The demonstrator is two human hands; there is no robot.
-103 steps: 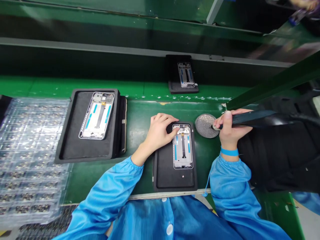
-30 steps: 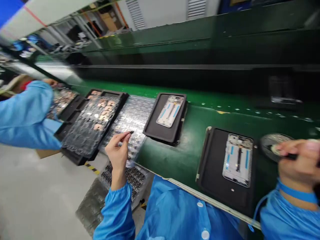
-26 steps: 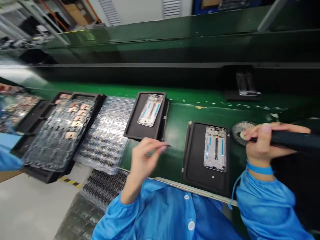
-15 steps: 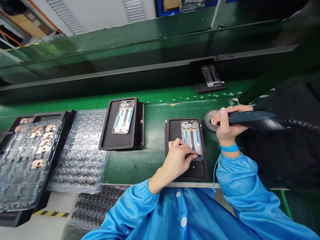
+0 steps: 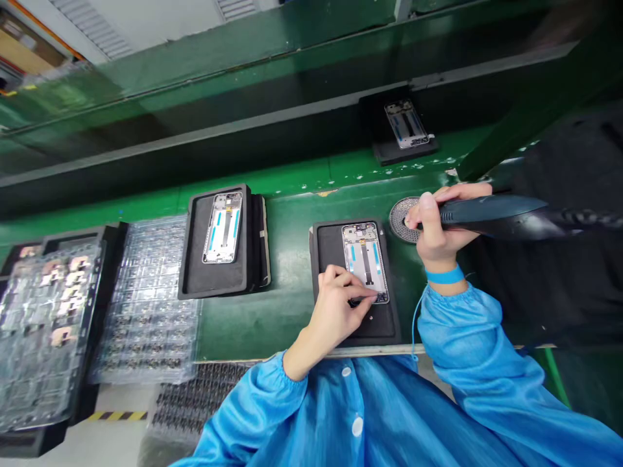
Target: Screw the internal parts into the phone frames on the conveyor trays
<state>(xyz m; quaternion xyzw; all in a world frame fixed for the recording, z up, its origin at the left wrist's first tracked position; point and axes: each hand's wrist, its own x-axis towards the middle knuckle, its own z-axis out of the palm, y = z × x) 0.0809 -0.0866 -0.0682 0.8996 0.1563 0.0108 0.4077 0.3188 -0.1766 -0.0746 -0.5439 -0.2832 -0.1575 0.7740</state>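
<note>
the phone frame (image 5: 365, 259) is laid flat on a black tray (image 5: 327, 246), at about 12 o'clock from the chest, with its long edges running away from the body. the tray is set on the green counter (image 5: 287, 331), close to its near edge.

the left hand (image 5: 335, 318) is curled over the frame's lower end at about 11 o'clock from the right hand. its fingertips (image 5: 372, 295) are brought together against the frame's bottom edge, as if in a pinch. a small dark spot is seen there, but whether a part is pinched cannot be told.

the right hand (image 5: 440, 227) is closed around a black electric screwdriver (image 5: 491, 213), which is held level from about 3 o'clock. its tip is hidden by the fingers, just over a round mesh disc (image 5: 400, 219) at the frame's upper right.

a second frame (image 5: 222, 227) is seated in another tray (image 5: 192, 259) at about 10 o'clock, and a third frame (image 5: 406, 123) is seen further off at about 1 o'clock. clear blister trays (image 5: 146, 298) are stacked at about 9 o'clock.
</note>
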